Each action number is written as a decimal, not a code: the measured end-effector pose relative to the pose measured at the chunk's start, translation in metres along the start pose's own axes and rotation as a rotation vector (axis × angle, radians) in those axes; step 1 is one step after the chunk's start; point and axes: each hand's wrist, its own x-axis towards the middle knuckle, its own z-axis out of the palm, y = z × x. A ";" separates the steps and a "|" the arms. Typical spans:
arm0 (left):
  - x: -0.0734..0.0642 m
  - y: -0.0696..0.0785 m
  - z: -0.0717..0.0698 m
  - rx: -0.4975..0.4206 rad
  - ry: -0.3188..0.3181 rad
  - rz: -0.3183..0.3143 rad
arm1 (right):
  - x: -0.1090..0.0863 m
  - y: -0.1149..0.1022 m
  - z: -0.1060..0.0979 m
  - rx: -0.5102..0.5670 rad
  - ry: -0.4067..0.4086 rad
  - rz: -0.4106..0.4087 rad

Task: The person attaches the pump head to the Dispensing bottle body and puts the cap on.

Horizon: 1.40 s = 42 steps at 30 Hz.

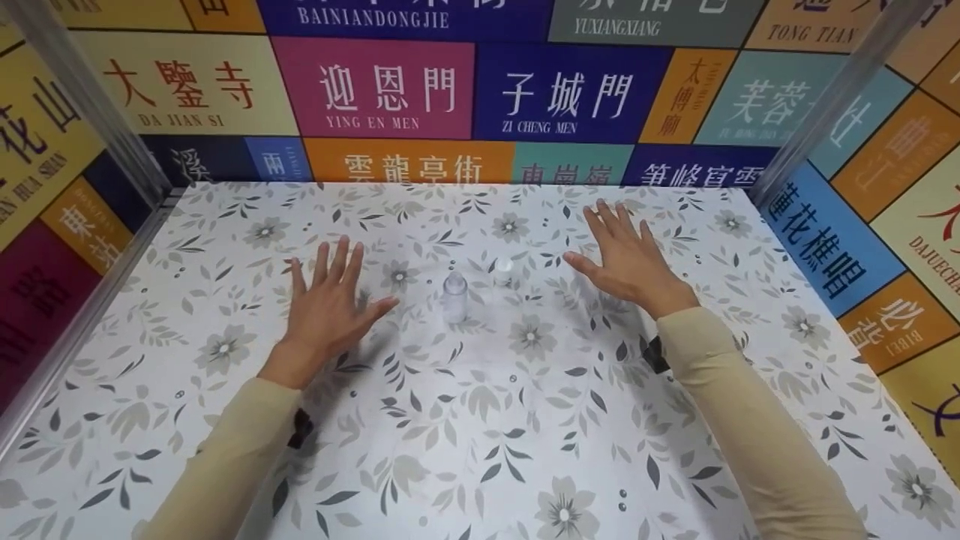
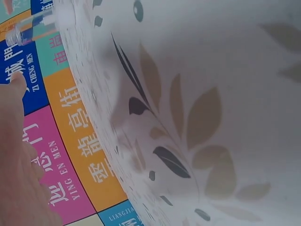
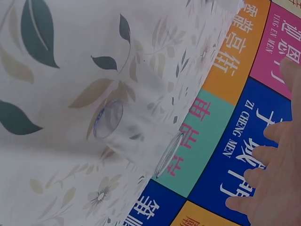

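Note:
A small clear bottle [image 1: 454,300] with a threaded neck stands upright on the patterned tabletop [image 1: 465,405]. Just behind it and to its right is a short clear plastic cap [image 1: 504,272], see-through and hollow; the right wrist view shows this cap [image 3: 141,143] up close. My left hand [image 1: 322,311], fingers spread, is held over the table to the left of the bottle, its thumb pointing that way. On the other side, my right hand [image 1: 626,259] has its fingers stretched forward, thumb toward the cap. Both hands are apart from the bottle and the cap, and neither holds anything.
Colourful panels with Chinese lettering [image 1: 375,86] rise behind the table and along both sides. Clear upright posts [image 1: 832,97] stand at the back corners. Each sleeve [image 1: 720,375] has a dark piece strapped beneath the wrist.

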 end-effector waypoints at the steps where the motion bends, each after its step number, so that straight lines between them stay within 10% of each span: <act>1: 0.000 0.001 0.001 -0.007 -0.002 0.004 | 0.000 -0.001 0.001 0.002 0.000 0.000; 42: -0.002 0.053 0.032 -0.270 -0.041 0.126 | 0.011 -0.045 0.039 0.206 -0.022 -0.043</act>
